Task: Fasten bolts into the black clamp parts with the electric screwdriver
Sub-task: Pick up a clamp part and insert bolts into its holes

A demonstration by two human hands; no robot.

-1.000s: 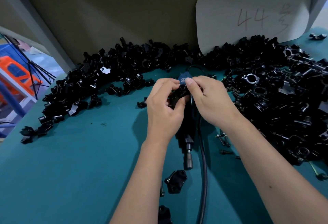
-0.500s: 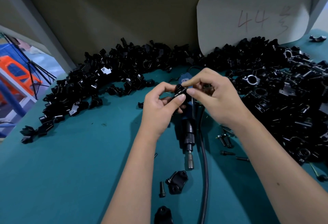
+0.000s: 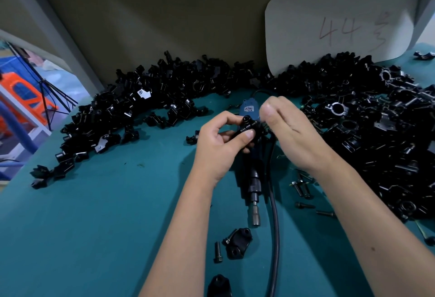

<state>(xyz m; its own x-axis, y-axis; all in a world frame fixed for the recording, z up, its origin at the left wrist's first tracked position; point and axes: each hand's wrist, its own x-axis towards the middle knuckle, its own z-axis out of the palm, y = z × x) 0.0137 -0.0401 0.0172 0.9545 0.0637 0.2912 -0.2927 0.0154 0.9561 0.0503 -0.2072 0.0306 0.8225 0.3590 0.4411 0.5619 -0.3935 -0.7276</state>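
Black clamp part point(image 3: 247, 129) gripped in left hand point(image 3: 220, 146), frame center; electric screwdriver point(image 3: 253, 186) lying flat below; loose bolts point(image 3: 302, 188) lower right.

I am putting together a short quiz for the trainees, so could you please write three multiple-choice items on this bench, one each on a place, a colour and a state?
1. Where does the screwdriver lie?
A. On the mat between the forearms
B. On the left pile
C. In the right hand

2. What colour is the mat?
A. Grey
B. Teal
C. Orange

3. What is the left hand doing?
A. Lying flat on the mat
B. Gripping the cable
C. Gripping a clamp part

Key: 1 A, it lies on the mat, tip towards the person; 2 B, the surface is teal throughout; 3 C, thumb and fingers close round the part, while the right hand is blurred beside it.
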